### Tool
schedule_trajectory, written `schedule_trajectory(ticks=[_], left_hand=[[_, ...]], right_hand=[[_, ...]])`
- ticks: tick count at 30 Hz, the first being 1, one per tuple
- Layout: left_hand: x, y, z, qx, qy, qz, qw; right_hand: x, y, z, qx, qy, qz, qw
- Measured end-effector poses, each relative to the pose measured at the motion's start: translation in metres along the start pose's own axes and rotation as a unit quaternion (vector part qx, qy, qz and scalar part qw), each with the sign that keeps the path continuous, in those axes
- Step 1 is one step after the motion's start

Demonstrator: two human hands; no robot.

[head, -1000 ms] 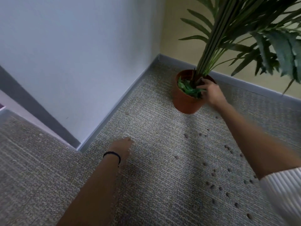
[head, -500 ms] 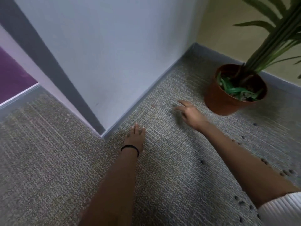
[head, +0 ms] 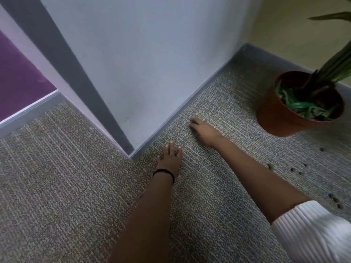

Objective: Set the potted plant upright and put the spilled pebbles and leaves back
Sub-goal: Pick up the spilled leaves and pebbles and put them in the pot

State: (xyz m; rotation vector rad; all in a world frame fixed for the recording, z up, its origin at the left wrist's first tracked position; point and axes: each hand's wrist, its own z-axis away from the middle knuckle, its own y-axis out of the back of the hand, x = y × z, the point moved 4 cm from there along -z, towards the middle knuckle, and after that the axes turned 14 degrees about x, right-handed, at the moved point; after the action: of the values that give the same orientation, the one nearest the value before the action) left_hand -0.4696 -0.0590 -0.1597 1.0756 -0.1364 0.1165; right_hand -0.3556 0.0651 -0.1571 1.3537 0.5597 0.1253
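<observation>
While the terracotta pot [head: 281, 120] stands upright on the grey carpet [head: 66, 186] close to the corner where two walls meet, a person leans on both hands on the floor to the pot's left in the view. The plant's green stems [head: 336, 65] rise from the pot and out of the frame, and loose green leaves [head: 302, 107] lie inside its rim.

The right hand [head: 206, 131] is the nearer one to the pot, apart from it, set down on the carpet just beside the grey baseboard [head: 190, 109]. Its fingers [head: 192, 123] are bent down and drawn together at the tips against the carpet; whether they pinch anything cannot be told.

The left hand [head: 170, 160], farther from the pot and nearer the camera, rests palm down with fingers straight and slightly apart, holding nothing. A black band [head: 163, 172] circles its wrist.

Dark pebbles [head: 293, 169] lie scattered on the carpet in front of the pot, toward the camera and beyond the right forearm, well apart from both hands. A white ribbed sleeve [head: 313, 230] covers the right upper arm. Away from the pot, past the end of the pale wall [head: 152, 54], a purple panel [head: 17, 76] shows at the frame's edge.
</observation>
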Motion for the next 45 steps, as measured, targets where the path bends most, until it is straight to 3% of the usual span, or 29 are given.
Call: schedule_trajectory(ticks=[3, 12, 19, 22, 26, 30, 35, 38, 40, 42, 45], left_hand=[[0.000, 0.001, -0.001, 0.004, -0.002, -0.001, 1.000], [0.006, 0.004, -0.005, -0.020, 0.009, -0.004, 1.000], [0.003, 0.002, -0.007, -0.017, 0.008, 0.013, 1.000], [0.002, 0.001, -0.009, -0.020, 0.006, 0.018, 1.000], [0.001, 0.000, -0.009, -0.023, 0.003, 0.015, 1.000], [0.000, 0.000, -0.010, -0.015, 0.001, 0.012, 1.000], [0.000, 0.002, -0.007, 0.004, -0.003, 0.010, 1.000], [0.000, 0.002, -0.003, 0.019, -0.004, -0.004, 1.000], [0.003, 0.002, 0.000, 0.037, -0.002, -0.033, 0.999], [0.007, 0.002, 0.005, 0.061, 0.000, -0.069, 0.996], [0.011, 0.002, 0.011, 0.067, -0.004, -0.110, 0.992]], right_hand=[[0.003, 0.006, 0.001, 0.037, -0.007, 0.003, 0.999], [-0.002, 0.010, 0.007, 0.049, 0.018, 0.090, 0.995], [0.006, 0.024, 0.007, 0.120, -0.030, 0.012, 0.992], [0.026, 0.053, 0.022, 0.250, -0.085, -0.082, 0.961], [0.066, 0.112, 0.061, 0.457, -0.114, -0.092, 0.878], [0.111, 0.152, 0.095, 0.538, -0.160, -0.060, 0.826], [0.141, 0.166, 0.126, 0.500, -0.215, -0.007, 0.839], [0.137, 0.155, 0.157, 0.538, -0.170, -0.009, 0.826], [0.135, 0.131, 0.178, 0.521, -0.166, -0.023, 0.837], [0.143, 0.097, 0.190, 0.427, -0.206, -0.029, 0.880], [0.153, 0.040, 0.204, 0.183, -0.257, -0.055, 0.947]])
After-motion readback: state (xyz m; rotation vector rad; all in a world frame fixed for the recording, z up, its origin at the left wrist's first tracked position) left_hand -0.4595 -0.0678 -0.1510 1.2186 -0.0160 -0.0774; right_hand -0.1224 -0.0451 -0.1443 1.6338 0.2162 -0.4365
